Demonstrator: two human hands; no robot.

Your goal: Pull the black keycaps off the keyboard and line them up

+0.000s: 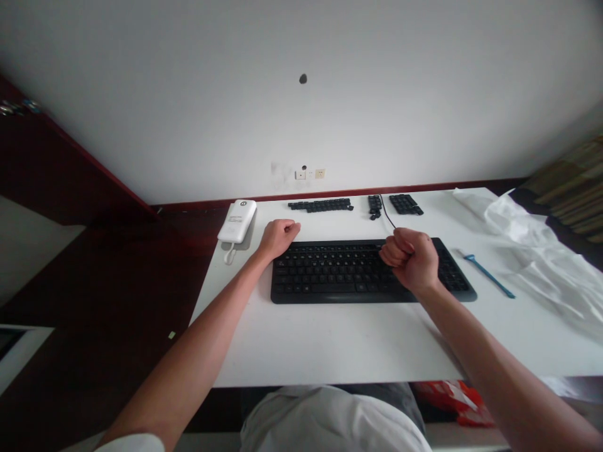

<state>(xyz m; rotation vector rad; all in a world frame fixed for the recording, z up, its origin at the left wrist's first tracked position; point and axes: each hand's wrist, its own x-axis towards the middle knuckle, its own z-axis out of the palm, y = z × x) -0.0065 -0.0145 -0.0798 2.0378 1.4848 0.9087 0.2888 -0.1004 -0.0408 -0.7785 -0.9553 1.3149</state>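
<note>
A black keyboard (339, 276) lies on the white table (330, 342) in front of me. My left hand (279, 236) is curled into a fist and rests on the table at the keyboard's far left corner. My right hand (412, 257) is a closed fist held over the right part of the keyboard. A thin black cord (387, 213) runs from the back of the table down to this fist; I cannot tell whether the fingers hold it. Loose black keycaps lie behind the keyboard: a long row (321, 204), a small pile (374, 206) and a block (406, 204).
A white box-shaped device (237, 221) with a cord sits at the table's far left corner. A blue stick-like tool (487, 274) lies right of the keyboard, beside crumpled white sheeting (532, 251). Wall sockets (309, 173) are behind. An orange bag (452, 402) sits under the table.
</note>
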